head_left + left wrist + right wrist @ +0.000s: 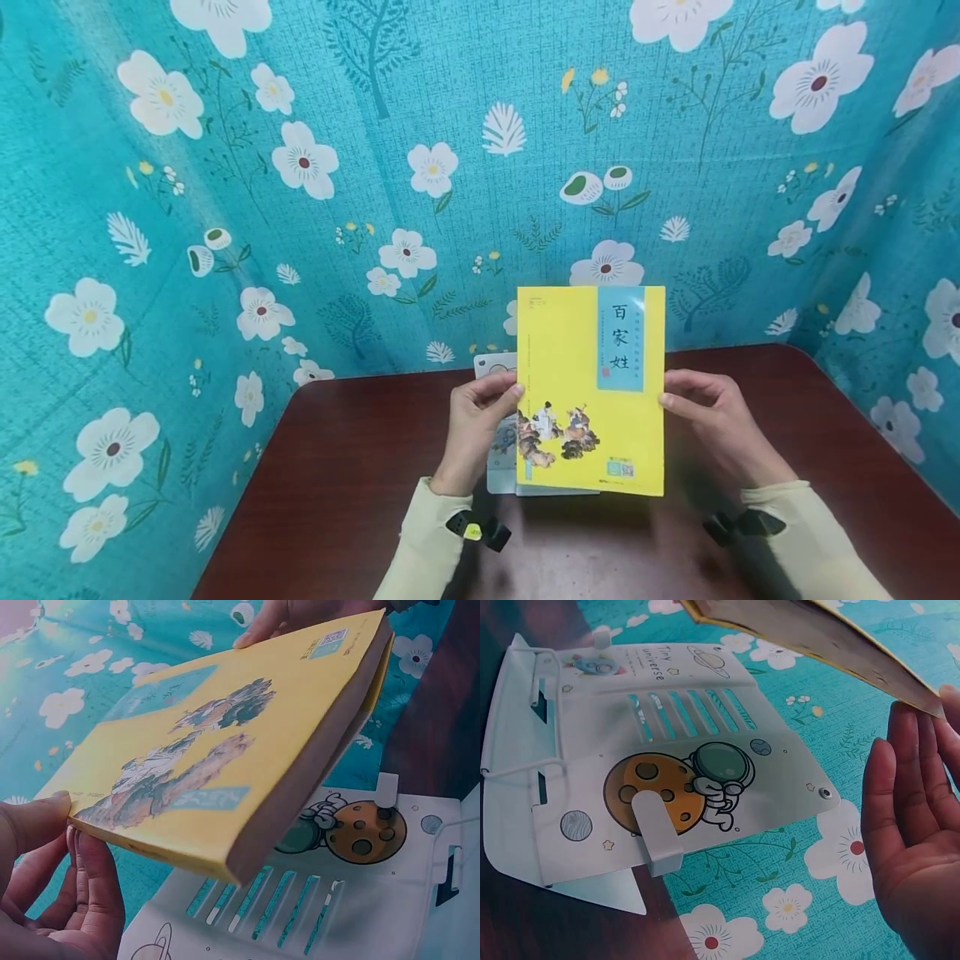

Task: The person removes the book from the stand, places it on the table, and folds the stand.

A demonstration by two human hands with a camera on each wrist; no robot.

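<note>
Pinching it by its two side edges, I hold the yellow book: my left hand has one edge between thumb and fingers, and my right hand has the other likewise. The book is in the air above the dark red table, in front of the white stand with its printed astronaut.

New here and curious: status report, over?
Left hand, right hand pinching opposite edges. Yellow 百家姓 book raised, front cover showing. White astronaut-print bookstand behind it; nothing visibly blocking.
</note>
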